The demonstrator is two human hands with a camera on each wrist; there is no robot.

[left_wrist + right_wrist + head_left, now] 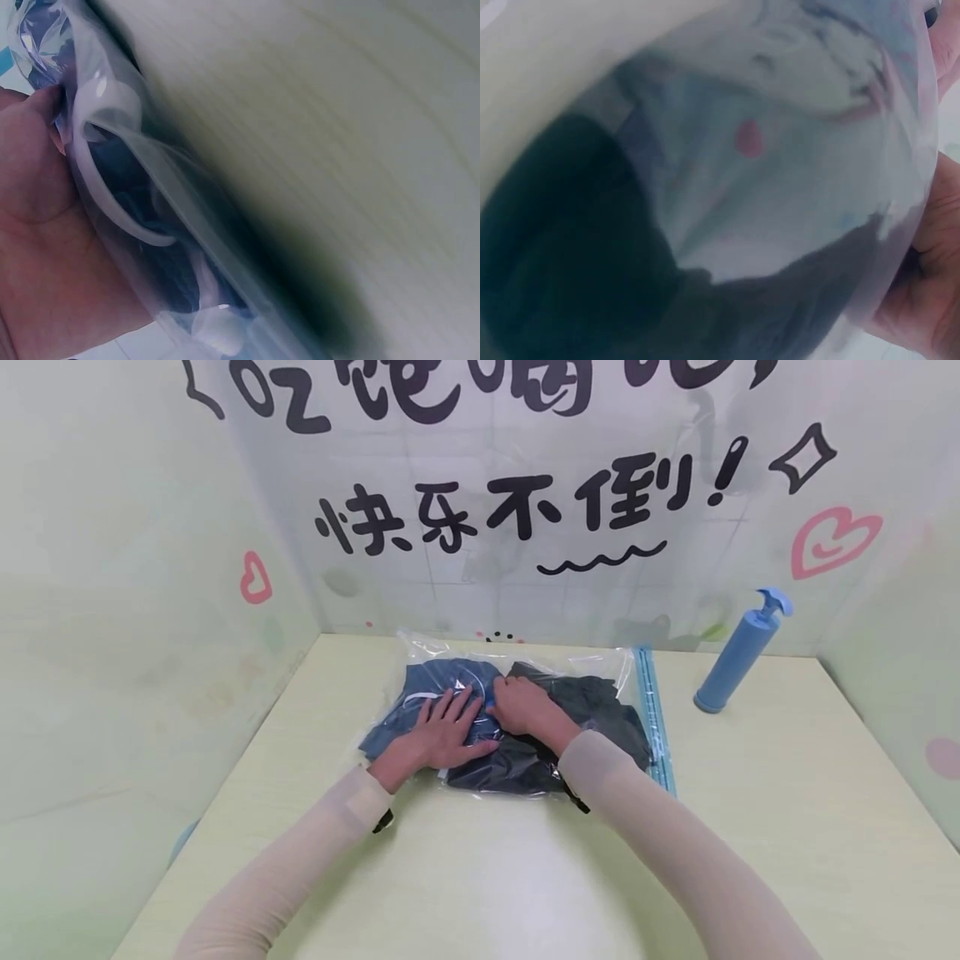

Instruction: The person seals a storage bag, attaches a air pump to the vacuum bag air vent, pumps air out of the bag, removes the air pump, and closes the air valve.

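Observation:
A clear vacuum storage bag (570,662) with folded clothes inside lies flat at the back of the table. Blue clothing (442,673) fills its left part and dark clothing (517,772) its middle and right. My left hand (442,732) rests spread on the bag over the blue clothing; the left wrist view shows white trim (112,195) beneath the film. Beside it, my right hand (525,703) has curled fingers pinching a small blue valve cap (491,702) near the bag's middle, mostly hidden by the fingers. In the right wrist view, shiny film covers dark cloth (570,247).
A blue hand pump (731,662) stands upright on the table (787,777), right of the bag. The bag's blue zip strip (657,722) runs along its right edge. Behind rises a wall sheet (480,585) with printed writing; side panels flank the table.

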